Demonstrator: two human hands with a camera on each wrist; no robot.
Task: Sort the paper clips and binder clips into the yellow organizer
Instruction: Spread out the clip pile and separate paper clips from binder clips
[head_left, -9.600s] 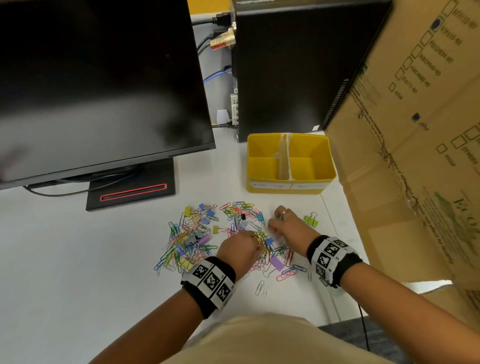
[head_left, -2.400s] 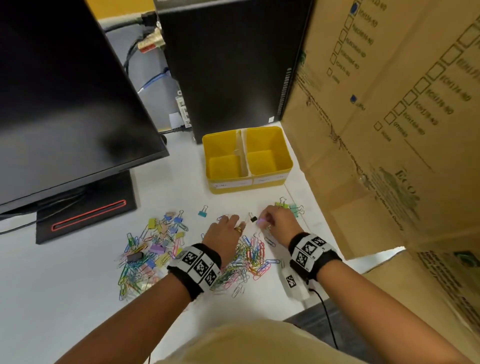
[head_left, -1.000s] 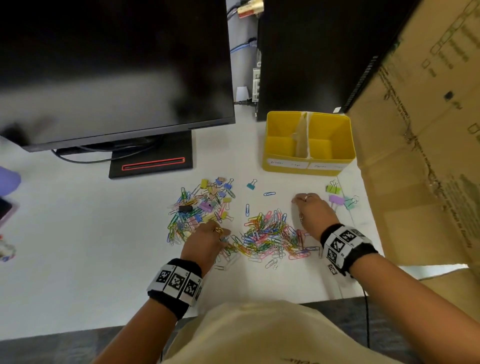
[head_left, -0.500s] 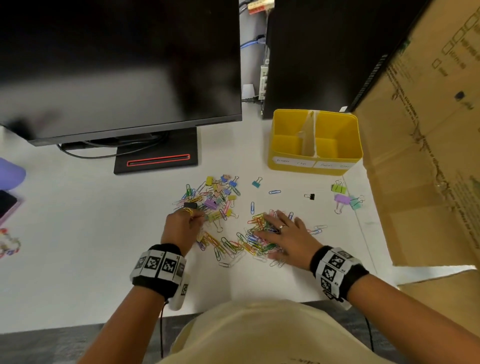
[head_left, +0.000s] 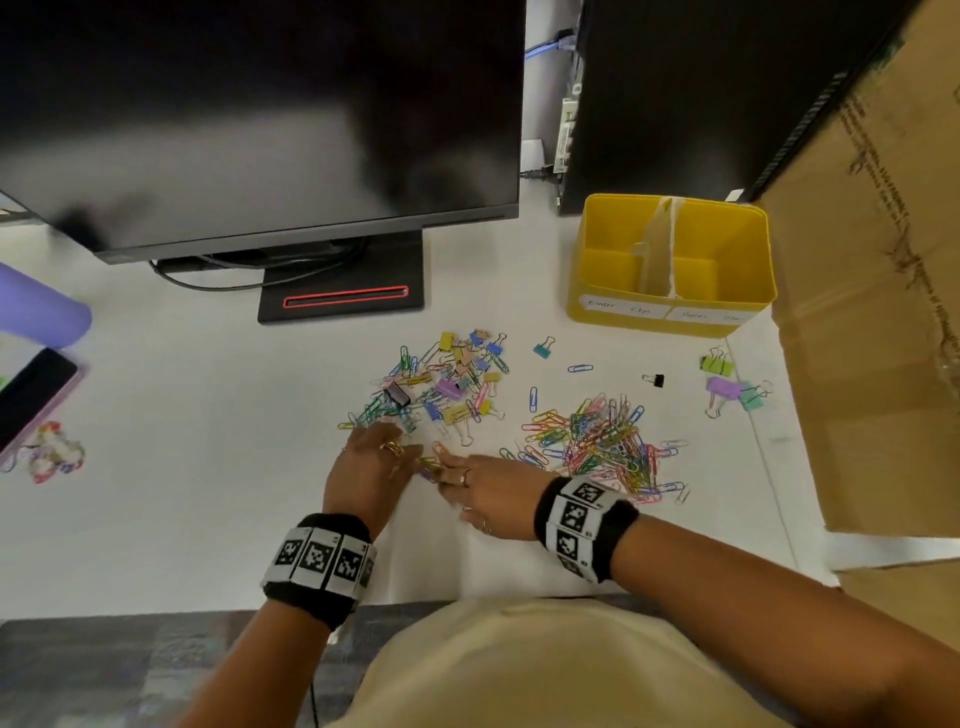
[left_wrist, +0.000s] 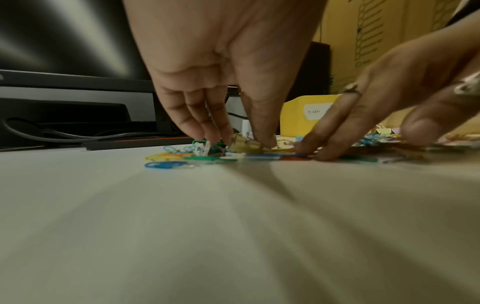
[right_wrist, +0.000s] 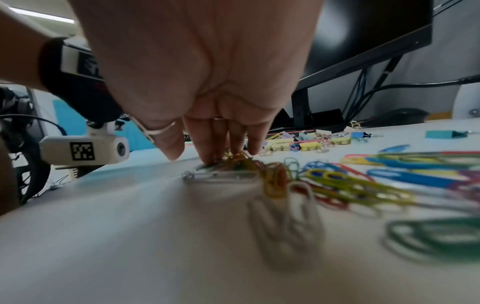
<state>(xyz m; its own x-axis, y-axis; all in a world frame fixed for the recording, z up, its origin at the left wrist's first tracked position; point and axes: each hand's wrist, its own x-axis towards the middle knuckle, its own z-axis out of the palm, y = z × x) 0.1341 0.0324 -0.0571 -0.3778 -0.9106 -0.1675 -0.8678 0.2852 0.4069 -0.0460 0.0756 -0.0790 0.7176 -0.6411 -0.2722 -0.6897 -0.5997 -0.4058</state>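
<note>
— While both of my hands are down on the desk (head_left: 218, 467), where do the clips lie?

— My left hand (head_left: 366, 480) has its fingertips (left_wrist: 218, 133) bunched on the near edge of the mixed pile (head_left: 441, 384); whether they pinch anything, I cannot tell. My right hand (head_left: 493, 499) lies beside it with straight fingers (right_wrist: 207, 152) pressing a few paper clips (right_wrist: 233, 162) flat.

— And the sorted ones?

— To the right of my right hand: a heap of paper clips (head_left: 597, 441), thin coloured wire loops lying flat. Four binder clips (head_left: 730, 382), blocky with wire handles, sit further right, just in front of the yellow organizer (head_left: 670, 312).

— Is the organizer holding anything?

— No, both sides show bare yellow. It stands beyond the heap, away to the right, so I judge my right hand the nearer one for carrying.
</note>
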